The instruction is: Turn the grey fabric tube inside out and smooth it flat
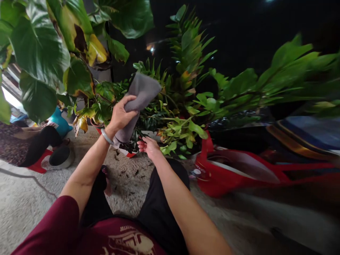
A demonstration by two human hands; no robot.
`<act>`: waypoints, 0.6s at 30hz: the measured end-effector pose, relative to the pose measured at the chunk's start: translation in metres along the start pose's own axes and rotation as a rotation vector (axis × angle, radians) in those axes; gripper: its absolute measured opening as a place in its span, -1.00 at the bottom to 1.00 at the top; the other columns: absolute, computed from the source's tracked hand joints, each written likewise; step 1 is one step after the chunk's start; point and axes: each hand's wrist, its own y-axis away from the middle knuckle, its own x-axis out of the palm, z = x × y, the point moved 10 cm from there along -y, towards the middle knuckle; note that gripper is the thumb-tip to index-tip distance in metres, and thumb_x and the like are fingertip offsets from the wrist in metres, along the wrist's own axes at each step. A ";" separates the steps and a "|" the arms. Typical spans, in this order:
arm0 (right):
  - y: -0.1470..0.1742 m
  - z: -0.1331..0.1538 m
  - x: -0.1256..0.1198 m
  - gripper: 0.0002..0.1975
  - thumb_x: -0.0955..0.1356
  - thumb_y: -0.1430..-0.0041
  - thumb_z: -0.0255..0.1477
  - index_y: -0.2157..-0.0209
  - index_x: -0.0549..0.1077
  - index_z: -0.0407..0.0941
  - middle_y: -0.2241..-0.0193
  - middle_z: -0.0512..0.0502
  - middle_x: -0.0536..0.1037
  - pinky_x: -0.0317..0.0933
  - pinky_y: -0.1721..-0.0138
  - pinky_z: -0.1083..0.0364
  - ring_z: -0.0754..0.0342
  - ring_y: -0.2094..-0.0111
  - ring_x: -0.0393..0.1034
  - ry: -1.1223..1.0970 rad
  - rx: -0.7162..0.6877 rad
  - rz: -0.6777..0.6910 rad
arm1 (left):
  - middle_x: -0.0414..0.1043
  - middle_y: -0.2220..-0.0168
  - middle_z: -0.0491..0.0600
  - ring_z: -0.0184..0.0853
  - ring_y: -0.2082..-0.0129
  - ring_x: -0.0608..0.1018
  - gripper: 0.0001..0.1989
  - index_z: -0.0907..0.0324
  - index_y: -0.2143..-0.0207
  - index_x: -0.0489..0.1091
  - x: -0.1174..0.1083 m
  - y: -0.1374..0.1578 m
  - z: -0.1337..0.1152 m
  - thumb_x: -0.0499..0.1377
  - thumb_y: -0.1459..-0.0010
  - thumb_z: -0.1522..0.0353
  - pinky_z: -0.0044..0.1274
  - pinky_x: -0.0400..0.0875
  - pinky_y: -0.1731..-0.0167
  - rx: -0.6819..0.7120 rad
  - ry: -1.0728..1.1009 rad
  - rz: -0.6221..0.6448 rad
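My left hand [121,116] is closed around a folded grey cloth [143,91], held up in front of the potted plants. Lower and to the right, my right hand [151,146] has its fingers curled beside the dark leaves of a low plant [148,122]. Whatever those fingers may grip is too small to make out. Below the cloth, partly covered, stands a white and red planter [129,153] on the concrete floor.
Large broad leaves [39,46] hang at upper left. A tall leafy plant [186,53] rises behind, and a red plastic container [220,173] stands at right. At left, a person [16,145] sits on a red stool [39,163] near a grey pot [61,157].
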 end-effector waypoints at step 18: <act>-0.002 0.001 -0.006 -0.91 0.39 -0.23 -0.45 0.36 0.50 -0.15 0.65 -0.01 0.56 0.21 0.73 0.24 0.17 0.72 0.35 0.023 -0.045 -0.013 | 0.58 0.01 0.00 -0.15 -0.01 0.59 -0.54 0.18 0.03 0.51 0.005 0.039 0.012 0.30 0.07 0.43 -0.31 0.43 -0.13 -0.024 0.000 0.096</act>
